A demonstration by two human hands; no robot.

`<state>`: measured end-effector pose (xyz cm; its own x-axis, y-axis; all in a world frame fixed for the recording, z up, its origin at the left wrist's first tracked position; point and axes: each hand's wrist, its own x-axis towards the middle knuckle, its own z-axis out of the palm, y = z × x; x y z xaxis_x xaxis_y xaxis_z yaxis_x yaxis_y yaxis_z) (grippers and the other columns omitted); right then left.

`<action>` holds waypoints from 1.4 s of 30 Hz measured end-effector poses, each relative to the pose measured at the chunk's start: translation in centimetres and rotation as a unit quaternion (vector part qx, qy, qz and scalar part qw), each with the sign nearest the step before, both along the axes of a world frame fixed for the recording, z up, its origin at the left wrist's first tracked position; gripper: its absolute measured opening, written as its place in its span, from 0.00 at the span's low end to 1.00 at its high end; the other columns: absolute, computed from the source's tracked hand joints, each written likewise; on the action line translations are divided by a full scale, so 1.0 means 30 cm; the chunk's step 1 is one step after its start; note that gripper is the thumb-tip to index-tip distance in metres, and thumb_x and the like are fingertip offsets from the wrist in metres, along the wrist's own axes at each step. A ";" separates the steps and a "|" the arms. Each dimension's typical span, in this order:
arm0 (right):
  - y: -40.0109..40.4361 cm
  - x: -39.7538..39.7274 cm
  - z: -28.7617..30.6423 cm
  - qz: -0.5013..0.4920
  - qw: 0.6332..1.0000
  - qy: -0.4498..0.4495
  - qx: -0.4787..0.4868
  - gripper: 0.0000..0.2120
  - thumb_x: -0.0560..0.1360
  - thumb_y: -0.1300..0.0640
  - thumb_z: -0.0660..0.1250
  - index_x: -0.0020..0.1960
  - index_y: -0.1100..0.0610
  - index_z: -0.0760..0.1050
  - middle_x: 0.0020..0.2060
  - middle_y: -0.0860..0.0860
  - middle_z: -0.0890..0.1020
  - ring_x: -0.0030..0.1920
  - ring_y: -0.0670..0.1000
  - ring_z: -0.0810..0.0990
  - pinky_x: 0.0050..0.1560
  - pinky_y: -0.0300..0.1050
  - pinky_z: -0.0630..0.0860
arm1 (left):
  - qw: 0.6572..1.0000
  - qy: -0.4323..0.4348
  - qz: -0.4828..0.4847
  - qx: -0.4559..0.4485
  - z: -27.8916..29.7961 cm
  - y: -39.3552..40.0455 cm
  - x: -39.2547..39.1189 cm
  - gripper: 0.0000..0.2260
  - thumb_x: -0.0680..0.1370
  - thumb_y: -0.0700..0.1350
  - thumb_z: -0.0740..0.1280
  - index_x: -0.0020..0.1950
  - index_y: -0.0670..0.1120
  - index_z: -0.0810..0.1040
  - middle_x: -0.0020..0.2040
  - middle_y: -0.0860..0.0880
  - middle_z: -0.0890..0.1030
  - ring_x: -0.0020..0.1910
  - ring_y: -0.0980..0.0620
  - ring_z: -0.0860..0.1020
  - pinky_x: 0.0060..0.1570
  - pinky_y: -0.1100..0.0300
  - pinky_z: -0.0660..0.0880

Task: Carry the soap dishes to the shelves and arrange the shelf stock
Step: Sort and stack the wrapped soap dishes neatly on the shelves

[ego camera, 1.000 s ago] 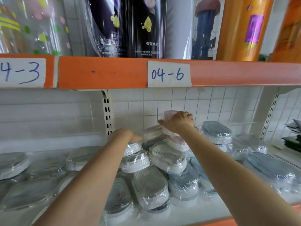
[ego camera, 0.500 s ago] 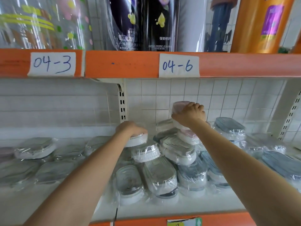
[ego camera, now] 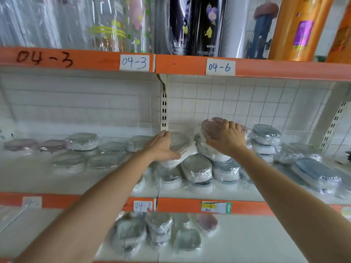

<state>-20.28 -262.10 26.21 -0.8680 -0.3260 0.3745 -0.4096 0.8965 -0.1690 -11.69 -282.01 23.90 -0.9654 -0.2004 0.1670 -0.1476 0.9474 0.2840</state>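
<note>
Plastic-wrapped soap dishes fill the middle shelf (ego camera: 247, 194). My left hand (ego camera: 161, 147) grips a white dish with a grey ribbed lid (ego camera: 180, 142), tilted on top of the pile near the shelf upright. My right hand (ego camera: 227, 137) holds a pink-lidded dish (ego camera: 210, 126) raised on edge above a stack at the back. Blue-lidded dishes (ego camera: 266, 132) are stacked just to the right of it. More grey dishes (ego camera: 197, 168) lie in front, below both hands.
A slotted white upright (ego camera: 164, 109) stands between the bays. An orange upper shelf edge with labels 04-3 and 04-6 (ego camera: 220, 67) carries tall bottles above. A lower shelf holds several wrapped dishes (ego camera: 157, 230). Flat dishes (ego camera: 82, 141) spread over the left bay.
The view has pulled back and down, revealing the lower shelf. My left hand has lifted and tilted the grey-lidded dish; my right hand keeps its pink dish at the back.
</note>
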 end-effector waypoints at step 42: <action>0.727 0.102 -1.038 0.013 0.928 -0.372 -0.023 0.44 0.70 0.44 0.71 0.76 0.59 0.52 0.73 0.54 0.62 0.72 0.57 0.59 0.70 0.54 0.61 | 0.962 -0.257 -0.092 -0.032 -1.008 0.617 0.043 0.46 0.70 0.55 0.73 0.78 0.42 0.50 0.75 0.44 0.59 0.72 0.42 0.58 0.70 0.51 0.60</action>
<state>-17.22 -240.30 -4.94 -0.8841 -0.3492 -0.3106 -0.1862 0.8727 -0.4513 -10.39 -263.49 -6.34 -0.9419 -0.0242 -0.3350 -0.0814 0.9841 0.1579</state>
